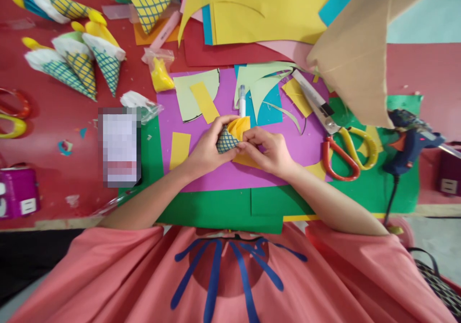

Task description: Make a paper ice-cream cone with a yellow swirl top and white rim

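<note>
A small paper cone, patterned with a dark grid and with yellow paper folds at its mouth, is in my hands above the purple sheet. My left hand wraps round the cone from the left. On the other side, my right hand pinches the cone's edge between thumb and fingers. Just beyond the cone lies a white marker. Around it are a pale green paper piece, a yellow strip and a yellow rectangle.
Large scissors lie open at right, beside a blue glue gun. Finished-looking cones rest at upper left, near a bag of yellow clay. A blurred-out phone lies at left. Yellow sheets and brown paper are at the back.
</note>
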The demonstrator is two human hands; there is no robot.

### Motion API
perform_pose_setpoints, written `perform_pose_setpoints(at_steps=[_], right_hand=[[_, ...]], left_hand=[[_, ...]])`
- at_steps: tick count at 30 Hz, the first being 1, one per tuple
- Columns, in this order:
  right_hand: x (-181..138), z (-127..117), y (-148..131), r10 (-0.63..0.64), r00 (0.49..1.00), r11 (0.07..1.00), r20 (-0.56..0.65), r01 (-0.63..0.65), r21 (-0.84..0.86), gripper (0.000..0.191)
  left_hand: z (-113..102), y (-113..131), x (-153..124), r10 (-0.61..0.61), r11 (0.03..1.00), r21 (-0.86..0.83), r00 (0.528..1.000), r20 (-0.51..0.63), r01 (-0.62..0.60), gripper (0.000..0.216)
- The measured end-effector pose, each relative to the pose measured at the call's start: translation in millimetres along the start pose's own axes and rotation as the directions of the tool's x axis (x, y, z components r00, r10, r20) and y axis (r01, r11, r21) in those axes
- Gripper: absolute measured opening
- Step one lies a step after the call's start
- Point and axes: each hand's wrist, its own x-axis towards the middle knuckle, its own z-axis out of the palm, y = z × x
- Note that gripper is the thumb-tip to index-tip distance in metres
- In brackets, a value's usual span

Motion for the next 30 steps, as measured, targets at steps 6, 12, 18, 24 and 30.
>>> perform_pose_setpoints(at_steps=[6, 12, 18, 24, 30], right_hand=[[-2, 4, 1, 0.065, 0.995, 0.998, -0.077, -0.063, 0.025, 0.028], [-3, 3, 1, 0.073, 0.984, 0.991, -0.164, -0.052, 0.126, 0.027], [2, -4, 3, 0.193, 0.963, 0.937, -0.19, -0.124, 0.326, 0.026], [8, -7, 1, 0.297, 0.935, 0.911, -0.196, -0.215, 0.352, 0.045], [9, -8, 1, 0.291, 0.928, 0.908, -0.231, -0.192, 0.373, 0.053]], left_hand=[[0, -4, -3, -0.002, 1.0, 0.022, 1.0, -0.029, 0.002, 0.068], [-1, 1, 0, -0.083, 0.985, -0.154, 0.996, -0.03, 0.078, 0.07], [-9, 9, 9, -0.256, 0.759, -0.569, 0.949, 0.187, 0.317, 0.061], [-15, 9, 10, -0.219, 0.713, -0.599, 0.928, 0.302, 0.364, 0.069], [-9, 13, 10, -0.266, 0.693, -0.606, 0.92, 0.289, 0.39, 0.069]])
